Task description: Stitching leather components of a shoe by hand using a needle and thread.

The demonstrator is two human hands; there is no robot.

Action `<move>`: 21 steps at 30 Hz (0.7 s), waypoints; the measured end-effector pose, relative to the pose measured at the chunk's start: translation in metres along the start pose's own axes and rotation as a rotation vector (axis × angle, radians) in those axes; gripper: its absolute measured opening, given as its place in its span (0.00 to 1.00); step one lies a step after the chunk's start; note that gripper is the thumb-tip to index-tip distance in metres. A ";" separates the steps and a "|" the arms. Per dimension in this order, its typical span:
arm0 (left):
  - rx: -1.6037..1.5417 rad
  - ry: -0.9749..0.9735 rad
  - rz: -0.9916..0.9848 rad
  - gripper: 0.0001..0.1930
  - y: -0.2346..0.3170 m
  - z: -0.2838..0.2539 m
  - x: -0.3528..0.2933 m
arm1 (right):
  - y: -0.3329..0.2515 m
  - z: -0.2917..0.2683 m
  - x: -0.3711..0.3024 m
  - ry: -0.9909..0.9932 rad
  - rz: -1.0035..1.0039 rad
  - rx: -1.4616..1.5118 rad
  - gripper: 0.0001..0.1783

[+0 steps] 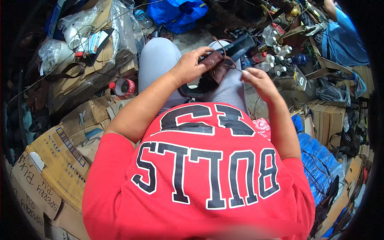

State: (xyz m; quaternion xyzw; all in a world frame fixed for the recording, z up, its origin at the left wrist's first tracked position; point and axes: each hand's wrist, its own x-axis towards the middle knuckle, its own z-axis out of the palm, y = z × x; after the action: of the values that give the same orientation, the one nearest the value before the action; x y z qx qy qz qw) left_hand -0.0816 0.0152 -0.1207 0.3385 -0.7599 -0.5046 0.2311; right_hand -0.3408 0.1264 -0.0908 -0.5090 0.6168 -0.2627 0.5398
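Observation:
Over my lap, my left hand [195, 65] grips a dark brown leather piece [214, 60], which looks like part of a shoe with eyelets. A thin brown lace [227, 54] loops up from the leather. Just right of it, my right hand [258, 80] is closed in a pinch at the lace's end, its fingertips apart from the leather. Behind the leather, a long dark object [242, 46] slants up to the right; its kind is unclear. Under my left hand, a dark curved item [188, 91] and a small white object [193, 83] are partly hidden between my legs.
A red-capped bottle [123, 86] lies by my left knee. Several plastic bottles [276, 60] crowd the floor beyond my right hand. Cardboard boxes [60, 168] are piled at left, and a blue plastic sheet [316, 164] lies at right. A blue bag [178, 14] sits ahead.

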 end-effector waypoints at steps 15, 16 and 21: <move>-0.159 0.213 0.118 0.16 0.021 0.001 -0.012 | -0.059 0.014 0.034 0.503 0.038 -0.449 0.36; -0.296 0.192 -0.084 0.17 0.018 -0.003 -0.012 | -0.058 0.013 0.035 0.396 -0.147 -0.067 0.36; -0.912 0.110 -0.464 0.21 0.003 -0.020 -0.002 | -0.035 0.013 0.033 0.160 -0.160 0.426 0.42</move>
State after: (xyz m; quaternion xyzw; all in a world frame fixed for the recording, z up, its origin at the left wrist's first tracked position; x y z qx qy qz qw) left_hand -0.0674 0.0049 -0.1107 0.3887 -0.3541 -0.8043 0.2768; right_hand -0.3130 0.0871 -0.0766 -0.4086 0.5460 -0.4683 0.5618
